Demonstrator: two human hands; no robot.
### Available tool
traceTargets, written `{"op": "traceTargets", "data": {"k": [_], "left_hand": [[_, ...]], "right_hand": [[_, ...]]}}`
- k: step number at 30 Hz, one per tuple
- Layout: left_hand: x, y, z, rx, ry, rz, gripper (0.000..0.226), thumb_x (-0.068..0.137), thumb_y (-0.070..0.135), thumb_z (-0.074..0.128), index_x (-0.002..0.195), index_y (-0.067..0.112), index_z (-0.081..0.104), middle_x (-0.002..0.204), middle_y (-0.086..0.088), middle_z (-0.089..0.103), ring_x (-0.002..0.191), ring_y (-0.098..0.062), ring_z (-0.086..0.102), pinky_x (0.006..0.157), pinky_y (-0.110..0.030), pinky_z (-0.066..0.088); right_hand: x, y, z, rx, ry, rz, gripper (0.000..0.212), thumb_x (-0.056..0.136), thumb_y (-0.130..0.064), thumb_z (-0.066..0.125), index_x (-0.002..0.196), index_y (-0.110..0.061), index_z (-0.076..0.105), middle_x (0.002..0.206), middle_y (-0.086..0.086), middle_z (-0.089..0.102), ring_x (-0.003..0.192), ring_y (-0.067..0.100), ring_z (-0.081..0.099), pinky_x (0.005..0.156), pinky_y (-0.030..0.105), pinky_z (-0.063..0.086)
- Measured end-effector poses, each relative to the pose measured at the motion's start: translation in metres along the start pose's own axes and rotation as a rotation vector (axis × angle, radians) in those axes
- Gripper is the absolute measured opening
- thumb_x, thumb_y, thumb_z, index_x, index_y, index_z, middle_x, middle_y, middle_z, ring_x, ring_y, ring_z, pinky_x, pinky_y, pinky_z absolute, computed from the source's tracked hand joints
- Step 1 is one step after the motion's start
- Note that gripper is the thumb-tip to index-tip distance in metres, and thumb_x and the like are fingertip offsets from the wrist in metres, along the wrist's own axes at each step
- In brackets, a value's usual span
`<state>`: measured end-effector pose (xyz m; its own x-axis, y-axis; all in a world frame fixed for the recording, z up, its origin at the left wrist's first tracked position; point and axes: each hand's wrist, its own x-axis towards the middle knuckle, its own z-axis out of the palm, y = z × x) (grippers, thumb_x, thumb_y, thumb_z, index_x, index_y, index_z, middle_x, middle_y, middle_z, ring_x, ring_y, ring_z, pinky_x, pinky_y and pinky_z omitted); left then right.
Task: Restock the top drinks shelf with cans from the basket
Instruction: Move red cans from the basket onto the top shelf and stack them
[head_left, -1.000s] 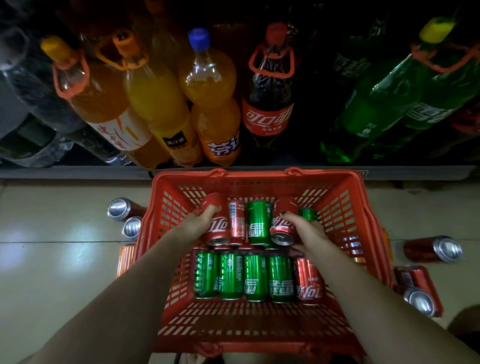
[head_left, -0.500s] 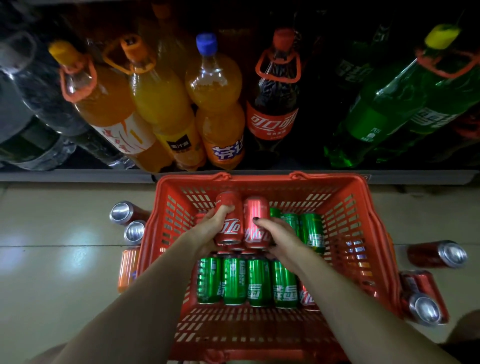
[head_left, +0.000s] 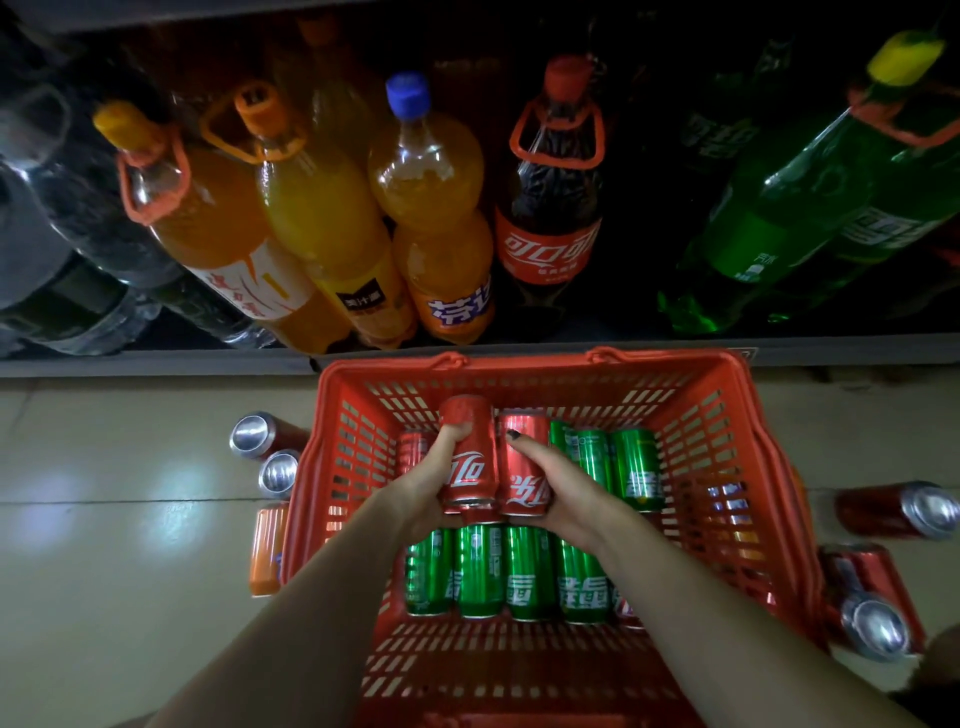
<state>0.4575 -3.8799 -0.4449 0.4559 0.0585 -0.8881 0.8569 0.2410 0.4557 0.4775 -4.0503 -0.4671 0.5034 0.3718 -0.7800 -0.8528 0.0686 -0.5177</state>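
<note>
A red plastic basket stands on the floor below me with several green and red cans lying inside. My left hand grips one red cola can, lifted a little above the pile. My right hand grips a second red cola can right beside it; the two cans touch. A row of green cans lies under my wrists, and more green cans lie to the right of my hands. The top shelf is out of view.
Big bottles stand on the bottom shelf beyond the basket: orange ones, a cola bottle, green ones. Loose cans lie on the tiled floor left and right of the basket.
Both hands closed on red cans, brought them together at the basket's middle, and have raised them slightly. The view has tilted up a little toward the shelf.
</note>
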Motion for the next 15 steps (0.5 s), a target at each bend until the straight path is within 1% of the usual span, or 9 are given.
{"op": "traceTargets", "data": {"k": [1,3,5,7,9,11,13,14,15], "left_hand": [[-0.002,-0.001,0.001,0.011,0.009,-0.001,0.055,0.091,0.057,0.065,0.121,0.011,0.067,0.106,-0.015,0.079,0.103,-0.031,0.074,0.098,-0.054,0.057],[-0.005,-0.002,0.002,0.025,0.006,0.006,0.053,0.095,0.055,0.06,0.128,0.014,0.064,0.11,-0.014,0.077,0.103,-0.029,0.073,0.089,-0.046,0.058],[-0.012,-0.003,0.003,0.038,-0.014,0.025,0.054,0.096,0.056,0.057,0.133,0.016,0.06,0.117,-0.015,0.075,0.107,-0.029,0.071,0.081,-0.041,0.057],[-0.022,-0.002,0.003,0.035,-0.003,0.059,0.055,0.098,0.054,0.056,0.138,0.018,0.056,0.12,-0.016,0.073,0.107,-0.029,0.071,0.079,-0.04,0.057],[-0.042,0.002,0.005,0.047,0.007,0.115,0.056,0.097,0.053,0.06,0.142,0.02,0.054,0.118,-0.016,0.074,0.106,-0.03,0.072,0.083,-0.043,0.059],[-0.074,0.009,0.008,0.088,-0.007,0.184,0.068,0.084,0.058,0.067,0.143,0.027,0.053,0.116,-0.014,0.076,0.105,-0.031,0.074,0.087,-0.047,0.061],[-0.119,0.024,0.011,0.117,-0.033,0.244,0.082,0.068,0.062,0.072,0.142,0.033,0.052,0.117,-0.013,0.076,0.105,-0.031,0.075,0.086,-0.046,0.061],[-0.147,0.034,0.015,0.127,-0.038,0.271,0.084,0.063,0.063,0.073,0.14,0.036,0.053,0.121,-0.012,0.074,0.106,-0.031,0.075,0.084,-0.043,0.061],[-0.175,0.046,0.018,0.14,-0.038,0.305,0.082,0.061,0.063,0.073,0.137,0.038,0.054,0.128,-0.013,0.069,0.109,-0.031,0.073,0.082,-0.041,0.061]], "right_hand": [[-0.001,0.0,-0.001,-0.001,-0.006,-0.005,0.059,0.082,-0.051,0.076,0.129,-0.019,0.065,0.115,0.012,0.076,0.106,0.03,0.073,0.095,0.053,0.057],[-0.005,-0.002,-0.002,-0.008,-0.011,-0.024,0.057,0.083,-0.049,0.075,0.131,-0.022,0.063,0.115,0.011,0.076,0.107,0.03,0.073,0.097,0.056,0.056],[-0.015,-0.007,-0.001,-0.029,-0.028,-0.051,0.054,0.085,-0.048,0.074,0.132,-0.025,0.06,0.116,0.009,0.075,0.107,0.029,0.073,0.095,0.055,0.056],[-0.03,-0.016,0.002,-0.045,-0.054,-0.076,0.051,0.088,-0.046,0.072,0.132,-0.026,0.059,0.115,0.008,0.076,0.106,0.028,0.073,0.092,0.05,0.059],[-0.052,-0.028,0.008,-0.044,-0.047,-0.09,0.047,0.089,-0.042,0.072,0.132,-0.025,0.058,0.115,0.008,0.076,0.106,0.028,0.073,0.088,0.047,0.06],[-0.081,-0.042,0.014,-0.026,-0.046,-0.102,0.047,0.09,-0.04,0.072,0.132,-0.025,0.059,0.116,0.01,0.075,0.107,0.029,0.073,0.085,0.046,0.061],[-0.118,-0.06,0.026,0.008,-0.052,-0.13,0.042,0.091,-0.036,0.071,0.131,-0.024,0.061,0.117,0.011,0.075,0.107,0.03,0.072,0.085,0.046,0.06],[-0.141,-0.072,0.033,0.029,-0.058,-0.148,0.038,0.092,-0.033,0.07,0.129,-0.024,0.062,0.116,0.011,0.075,0.106,0.029,0.073,0.087,0.048,0.06],[-0.165,-0.085,0.042,0.051,-0.068,-0.167,0.035,0.093,-0.029,0.069,0.127,-0.024,0.064,0.115,0.011,0.075,0.105,0.029,0.073,0.089,0.05,0.06]]}}
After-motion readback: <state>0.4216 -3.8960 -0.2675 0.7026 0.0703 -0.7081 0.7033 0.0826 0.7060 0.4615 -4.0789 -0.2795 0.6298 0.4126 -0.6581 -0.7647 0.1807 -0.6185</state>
